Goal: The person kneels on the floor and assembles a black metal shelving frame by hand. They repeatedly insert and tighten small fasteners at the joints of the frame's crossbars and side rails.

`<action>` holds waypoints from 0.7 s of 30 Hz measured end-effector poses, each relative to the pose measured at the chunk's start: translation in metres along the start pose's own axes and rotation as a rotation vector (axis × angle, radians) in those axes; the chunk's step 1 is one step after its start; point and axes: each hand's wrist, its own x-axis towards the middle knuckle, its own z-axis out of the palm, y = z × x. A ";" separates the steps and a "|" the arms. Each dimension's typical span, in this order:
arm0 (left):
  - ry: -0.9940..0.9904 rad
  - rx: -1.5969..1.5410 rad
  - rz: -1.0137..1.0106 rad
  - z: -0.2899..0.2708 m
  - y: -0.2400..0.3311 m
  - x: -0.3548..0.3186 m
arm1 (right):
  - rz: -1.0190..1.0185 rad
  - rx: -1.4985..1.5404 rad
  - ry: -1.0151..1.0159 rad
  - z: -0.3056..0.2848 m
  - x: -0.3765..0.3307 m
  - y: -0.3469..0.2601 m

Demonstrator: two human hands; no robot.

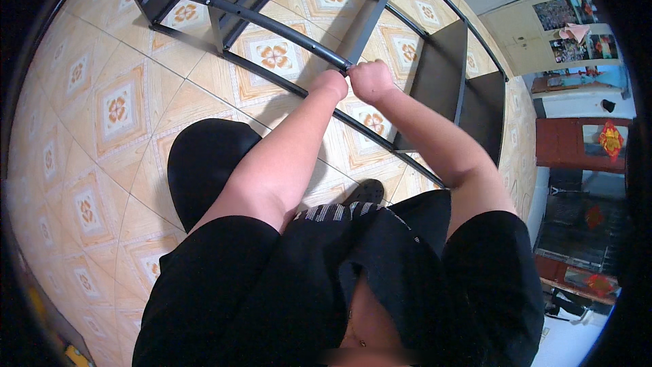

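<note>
A black metal shelf frame lies on the floor before me, with dark shelf panels set across it. My left hand is closed around the end part of its upper rail, reaching from below, its fingertips mostly hidden. Right beside it, my right hand makes a fist against the same rail end, next to the joint with a panel. Whatever lies inside that fist is hidden. The two hands nearly touch.
Patterned tiles cover the floor. A black round-edged seat or stool is left of my left forearm, and a dark shoe shows below the frame. Pale cabinets and red-brown furniture line the right side.
</note>
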 end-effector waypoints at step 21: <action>0.030 -0.709 -0.089 0.009 -0.018 0.035 | 0.895 2.525 0.104 0.061 0.033 -0.048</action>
